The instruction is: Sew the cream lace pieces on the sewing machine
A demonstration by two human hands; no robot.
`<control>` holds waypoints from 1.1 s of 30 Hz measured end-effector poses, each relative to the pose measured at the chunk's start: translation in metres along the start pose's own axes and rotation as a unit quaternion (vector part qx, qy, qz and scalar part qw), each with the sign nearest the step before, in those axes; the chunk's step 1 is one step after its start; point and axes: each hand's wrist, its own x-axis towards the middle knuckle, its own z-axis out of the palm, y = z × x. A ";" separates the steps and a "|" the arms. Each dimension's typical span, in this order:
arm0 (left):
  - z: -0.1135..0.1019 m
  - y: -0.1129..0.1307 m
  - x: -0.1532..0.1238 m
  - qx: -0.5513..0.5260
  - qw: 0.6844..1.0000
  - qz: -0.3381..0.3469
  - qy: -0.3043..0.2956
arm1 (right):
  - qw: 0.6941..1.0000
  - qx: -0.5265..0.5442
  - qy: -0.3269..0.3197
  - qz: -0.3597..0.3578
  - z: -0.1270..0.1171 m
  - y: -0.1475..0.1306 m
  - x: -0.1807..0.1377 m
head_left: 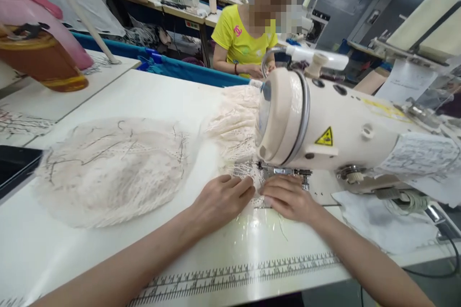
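Observation:
Cream lace fabric (236,122) lies gathered under the head of a sewing machine (284,115), beside its needle area (264,169). My left hand (226,194) is closed on the near left edge of the lace, its fingers curled down. Just right of it, my right hand (288,194) pinches the lace close to the presser foot, with the thumb towards the left hand. The fingertips of both hands are partly hidden against the cloth. A loose thread hangs from the lace below my right hand.
Another lace piece (118,172) with dark threads lies flat on the left. A printed ruler (234,278) runs along the table's front edge. White cloth (385,220) lies at right. A brown drink container (46,57) stands at upper left. A person in a yellow shirt (241,38) sits opposite.

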 end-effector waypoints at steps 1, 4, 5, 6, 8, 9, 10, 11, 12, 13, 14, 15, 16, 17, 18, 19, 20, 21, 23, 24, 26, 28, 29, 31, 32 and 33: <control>-0.001 0.000 0.001 0.006 1.000 0.006 0.001 | 1.000 -0.002 -0.003 0.021 0.000 0.000 0.000; -0.003 0.002 0.003 0.016 1.000 0.021 -0.017 | 0.997 -0.029 -0.031 0.071 -0.002 -0.001 0.001; -0.005 0.002 0.004 0.018 0.999 0.024 -0.026 | 0.996 -0.040 -0.032 0.073 -0.002 -0.001 0.001; -0.006 0.003 0.005 0.020 0.999 0.026 -0.037 | 0.996 -0.047 -0.032 0.064 -0.002 -0.002 0.002; -0.008 0.003 0.006 0.025 0.998 0.027 -0.057 | 0.998 -0.055 -0.029 0.032 -0.003 -0.002 0.001; -0.009 0.003 0.007 0.027 0.997 0.027 -0.062 | 0.998 -0.056 -0.028 0.015 -0.002 -0.001 0.001; -0.010 0.003 0.008 0.028 0.997 0.027 -0.064 | 0.998 -0.057 -0.029 0.003 -0.002 -0.001 0.000; -0.009 0.003 0.008 0.024 0.997 0.028 -0.061 | 0.998 -0.058 -0.031 -0.003 -0.001 0.000 -0.001; -0.009 0.003 0.008 0.015 0.998 0.030 -0.055 | 0.998 -0.058 -0.033 -0.004 0.000 0.000 -0.002; -0.008 0.003 0.008 0.001 0.998 0.032 -0.047 | 0.998 -0.058 -0.033 -0.003 0.000 0.001 -0.002; -0.006 0.003 0.008 -0.017 0.999 0.031 -0.041 | 0.998 -0.059 -0.032 -0.001 0.001 0.001 -0.003; -0.004 0.003 0.007 -0.037 0.998 0.028 -0.042 | 0.998 -0.059 -0.031 0.001 0.001 0.001 -0.003; -0.002 0.004 0.006 -0.056 0.997 0.021 -0.053 | 0.998 -0.059 -0.028 0.001 0.002 0.001 -0.003; 0.000 0.004 0.005 -0.071 0.995 0.011 -0.071 | 0.998 -0.059 -0.026 -0.001 0.001 0.001 -0.002; 0.002 0.004 0.004 -0.082 0.992 -0.001 -0.093 | 0.998 -0.060 -0.023 -0.005 0.001 0.000 -0.002; 0.003 0.004 0.003 -0.088 0.989 -0.011 -0.116 | 0.998 -0.063 -0.019 -0.010 0.001 0.000 -0.001; 0.005 0.004 0.002 -0.090 0.986 -0.019 -0.137 | 0.998 -0.066 -0.014 -0.018 0.000 0.000 0.000; 0.006 0.004 0.001 -0.087 0.984 -0.024 -0.151 | 0.997 -0.072 -0.006 -0.026 -0.001 -0.001 0.002; 0.007 0.003 0.000 -0.080 0.983 -0.025 -0.165 | 0.996 -0.084 0.010 -0.041 -0.002 -0.002 0.003; 0.007 0.002 0.000 -0.078 0.982 -0.025 -0.169 | 0.995 -0.088 0.018 -0.047 -0.002 -0.002 0.004; 0.006 0.001 0.000 -0.079 0.982 -0.025 -0.169 | 0.995 -0.088 0.026 -0.051 -0.002 -0.003 0.004; 0.005 0.001 0.001 -0.077 0.983 -0.024 -0.165 | 0.995 -0.084 0.030 -0.046 0.000 -0.004 0.004; 0.005 0.000 0.002 -0.073 0.984 -0.022 -0.161 | 0.995 -0.082 0.034 -0.044 0.001 -0.005 0.004; 0.004 0.000 0.002 -0.066 0.986 -0.019 -0.154 | 0.995 -0.081 0.047 -0.040 0.002 -0.006 0.004; 0.004 0.000 0.002 -0.064 0.986 -0.019 -0.154 | 0.995 -0.081 0.053 -0.040 0.003 -0.006 0.004; 0.004 0.001 0.002 -0.064 0.986 -0.021 -0.155 | 0.994 -0.080 0.056 -0.040 0.004 -0.006 0.004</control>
